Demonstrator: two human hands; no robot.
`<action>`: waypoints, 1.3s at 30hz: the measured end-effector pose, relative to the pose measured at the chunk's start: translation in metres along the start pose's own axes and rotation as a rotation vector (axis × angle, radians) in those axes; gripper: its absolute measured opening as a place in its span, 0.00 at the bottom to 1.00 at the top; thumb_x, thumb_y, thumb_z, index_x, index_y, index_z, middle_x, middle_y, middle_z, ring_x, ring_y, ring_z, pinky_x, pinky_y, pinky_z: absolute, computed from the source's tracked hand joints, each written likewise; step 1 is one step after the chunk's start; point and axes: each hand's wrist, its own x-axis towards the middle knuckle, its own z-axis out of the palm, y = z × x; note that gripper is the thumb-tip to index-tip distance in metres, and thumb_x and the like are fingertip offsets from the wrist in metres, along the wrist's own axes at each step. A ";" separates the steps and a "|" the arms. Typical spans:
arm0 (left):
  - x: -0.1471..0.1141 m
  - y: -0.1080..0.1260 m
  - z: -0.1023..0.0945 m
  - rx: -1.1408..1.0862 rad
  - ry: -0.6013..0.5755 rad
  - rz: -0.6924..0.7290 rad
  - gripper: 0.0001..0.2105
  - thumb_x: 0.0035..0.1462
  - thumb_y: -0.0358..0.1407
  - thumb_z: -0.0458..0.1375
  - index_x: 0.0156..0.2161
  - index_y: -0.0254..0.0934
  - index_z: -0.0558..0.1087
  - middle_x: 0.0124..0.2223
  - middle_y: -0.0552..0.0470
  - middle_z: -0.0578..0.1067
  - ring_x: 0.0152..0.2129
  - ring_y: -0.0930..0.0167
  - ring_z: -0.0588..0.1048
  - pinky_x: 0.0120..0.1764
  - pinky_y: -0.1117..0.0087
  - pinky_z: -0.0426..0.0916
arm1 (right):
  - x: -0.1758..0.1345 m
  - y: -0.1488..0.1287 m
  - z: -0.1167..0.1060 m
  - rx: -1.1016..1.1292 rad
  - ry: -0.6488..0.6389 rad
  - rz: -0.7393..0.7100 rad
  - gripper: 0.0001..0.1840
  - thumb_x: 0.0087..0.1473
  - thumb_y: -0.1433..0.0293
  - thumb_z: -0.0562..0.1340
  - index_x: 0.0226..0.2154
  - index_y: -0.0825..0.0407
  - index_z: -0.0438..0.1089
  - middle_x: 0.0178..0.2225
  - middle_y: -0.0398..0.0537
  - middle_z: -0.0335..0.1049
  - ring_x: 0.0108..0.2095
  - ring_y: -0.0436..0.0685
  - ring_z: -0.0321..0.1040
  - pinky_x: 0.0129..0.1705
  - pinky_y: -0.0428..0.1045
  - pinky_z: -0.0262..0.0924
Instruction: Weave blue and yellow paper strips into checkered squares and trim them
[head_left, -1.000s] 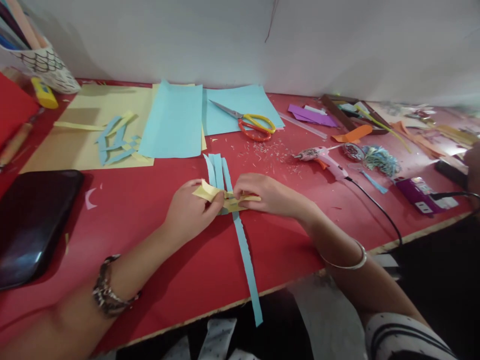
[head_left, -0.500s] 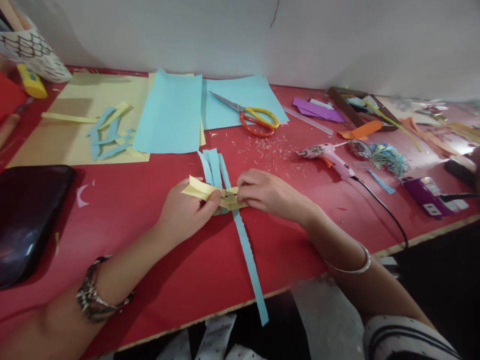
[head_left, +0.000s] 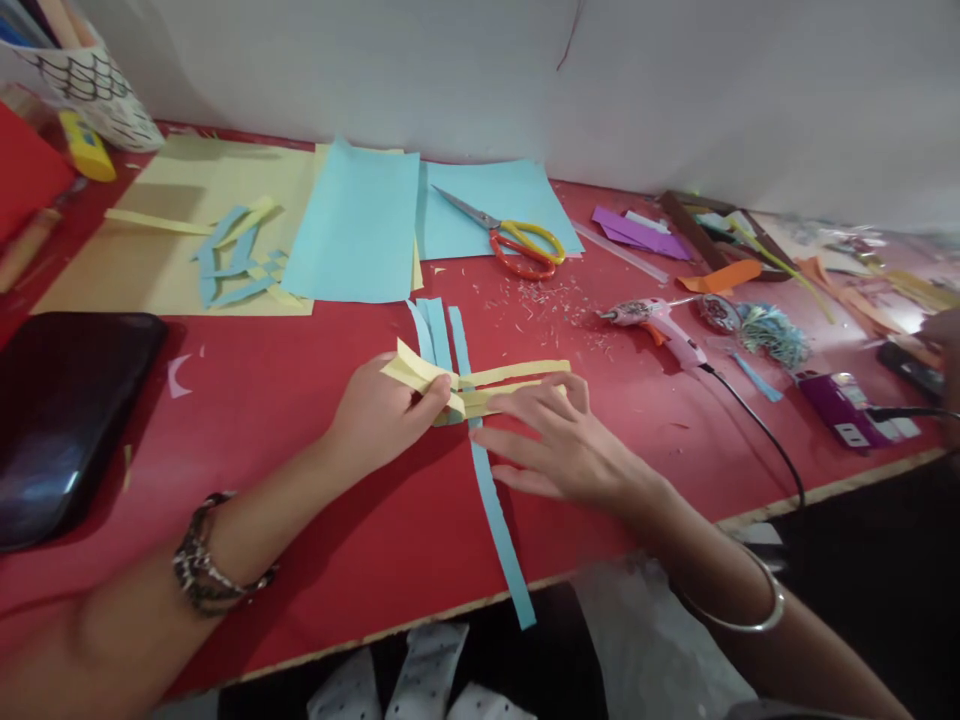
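My left hand (head_left: 394, 410) pinches a small weave of paper strips between thumb and fingers; its centre is partly hidden. Folded yellow strip ends (head_left: 409, 368) stick out above this thumb, and light blue strips (head_left: 433, 330) point away toward the back. Other yellow strips (head_left: 517, 374) extend to the right. One long blue strip (head_left: 499, 530) runs from the weave down past the table's front edge. Over the lower yellow strip and beside the long blue one, my right hand (head_left: 559, 440) has its fingers spread; whether a fingertip touches the paper, I cannot tell.
Scissors (head_left: 517, 240) rest on blue sheets (head_left: 360, 230) at the back. More strips lie on yellow paper (head_left: 180, 170). A pink glue gun (head_left: 660, 325) with a cord is at right, near a purple box (head_left: 836, 408). A black phone (head_left: 67, 420) lies left.
My right hand has let go near the weave, moved right and down, and spread its fingers. The yellow strips now show stretched out to the right. My left hand keeps its pinch.
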 end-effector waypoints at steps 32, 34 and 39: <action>0.001 0.002 -0.002 -0.088 -0.012 -0.037 0.19 0.54 0.39 0.43 0.20 0.37 0.72 0.21 0.51 0.74 0.20 0.71 0.70 0.22 0.72 0.59 | 0.032 0.032 0.033 0.355 0.130 0.468 0.22 0.51 0.57 0.58 0.44 0.54 0.57 0.41 0.56 0.64 0.42 0.61 0.61 0.42 0.56 0.53; 0.001 0.003 -0.003 -0.094 -0.043 -0.058 0.20 0.54 0.40 0.42 0.22 0.37 0.72 0.22 0.51 0.74 0.21 0.70 0.71 0.23 0.71 0.61 | 0.029 0.032 0.027 0.403 0.147 0.404 0.17 0.51 0.58 0.58 0.38 0.52 0.58 0.38 0.53 0.64 0.40 0.58 0.60 0.43 0.55 0.53; 0.002 0.005 -0.006 -0.087 -0.125 0.065 0.16 0.52 0.44 0.48 0.26 0.37 0.74 0.24 0.53 0.75 0.23 0.70 0.72 0.36 0.66 0.65 | 0.022 0.032 0.013 0.504 -0.183 0.259 0.19 0.45 0.59 0.63 0.36 0.50 0.58 0.41 0.50 0.61 0.42 0.58 0.59 0.44 0.55 0.53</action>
